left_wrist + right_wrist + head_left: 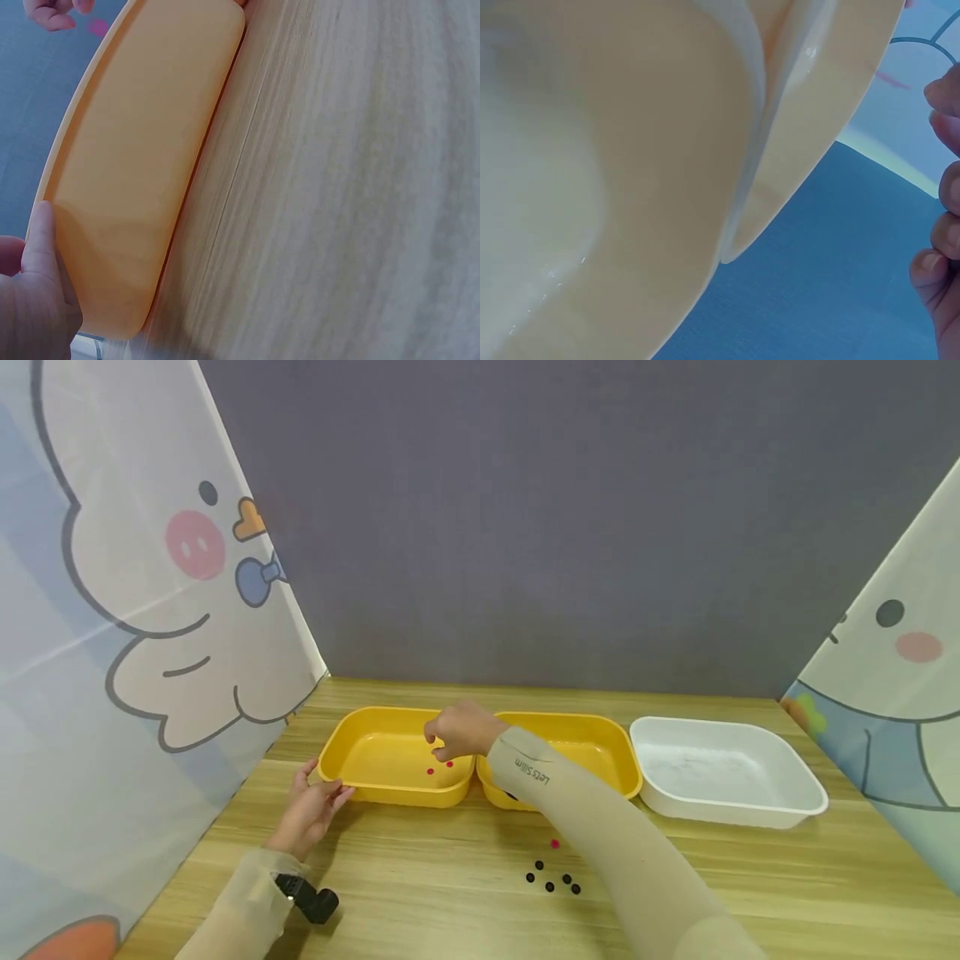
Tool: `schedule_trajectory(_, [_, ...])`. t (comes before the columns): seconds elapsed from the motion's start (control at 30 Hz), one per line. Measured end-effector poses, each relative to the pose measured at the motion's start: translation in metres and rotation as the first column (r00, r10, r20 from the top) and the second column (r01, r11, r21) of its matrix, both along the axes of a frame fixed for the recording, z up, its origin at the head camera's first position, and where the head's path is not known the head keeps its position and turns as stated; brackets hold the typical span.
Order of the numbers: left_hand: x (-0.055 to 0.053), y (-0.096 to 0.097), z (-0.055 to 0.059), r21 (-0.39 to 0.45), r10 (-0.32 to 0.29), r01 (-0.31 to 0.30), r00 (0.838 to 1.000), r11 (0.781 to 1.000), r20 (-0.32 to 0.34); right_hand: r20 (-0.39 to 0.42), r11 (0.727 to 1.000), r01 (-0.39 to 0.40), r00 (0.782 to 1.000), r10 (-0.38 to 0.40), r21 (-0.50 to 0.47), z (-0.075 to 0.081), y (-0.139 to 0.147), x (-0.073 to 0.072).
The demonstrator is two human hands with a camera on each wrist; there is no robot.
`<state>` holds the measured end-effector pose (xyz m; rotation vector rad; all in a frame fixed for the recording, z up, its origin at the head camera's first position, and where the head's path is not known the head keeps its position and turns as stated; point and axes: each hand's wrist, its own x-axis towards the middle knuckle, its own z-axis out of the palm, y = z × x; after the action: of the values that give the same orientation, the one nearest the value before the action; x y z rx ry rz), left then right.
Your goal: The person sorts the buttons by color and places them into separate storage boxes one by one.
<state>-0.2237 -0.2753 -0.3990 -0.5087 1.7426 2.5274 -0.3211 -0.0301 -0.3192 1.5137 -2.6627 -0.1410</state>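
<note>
My left hand (pixel 306 814) grips the front left corner of the left yellow tray (pixel 408 796), its thumb (pixel 43 232) along the rim. Over that tray's right side hangs my right hand (pixel 463 731), fingers bent, thumb and forefinger apart, nothing between them. Two small round red pieces (pixel 431 771) show below it within the tray's outline. A blurred pink piece (pixel 98 28) appears just off the right fingertips in the left wrist view, and as a streak in the right wrist view.
A second yellow tray (pixel 600 723) adjoins on the right, partly behind my right forearm, with a dark piece (pixel 512 796) at its front. Beyond it stands a white tray (pixel 731 812). Several black pieces (pixel 550 887) and one red piece (pixel 555 843) lie on the wooden table (pixel 420 877).
</note>
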Motion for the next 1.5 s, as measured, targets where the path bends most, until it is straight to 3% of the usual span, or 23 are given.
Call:
schedule_trajectory(0.33, [-0.002,0.001,0.002,0.012,0.001,-0.001,1.0,1.0,-0.003,-0.008,1.0,0.011,1.0,-0.011,-0.016,0.004,0.02,0.001])
schedule_trajectory(0.5, [-0.001,0.0,-0.001,-0.001,0.008,-0.008,1.0,1.0,-0.01,0.038,0.999,0.0,0.999,0.002,-0.041,0.005,0.039,0.006])
schedule_trajectory(1.03, [0.0,0.002,0.001,-0.006,0.003,-0.003,1.0,1.0,0.003,-0.033,0.992,-0.099,0.995,0.097,-0.073,-0.012,0.108,0.03])
schedule_trajectory(1.5, [0.0,0.0,0.003,0.011,-0.006,0.006,1.0,1.0,0.012,-0.06,0.992,-0.107,0.993,0.103,-0.062,-0.024,0.147,0.052])
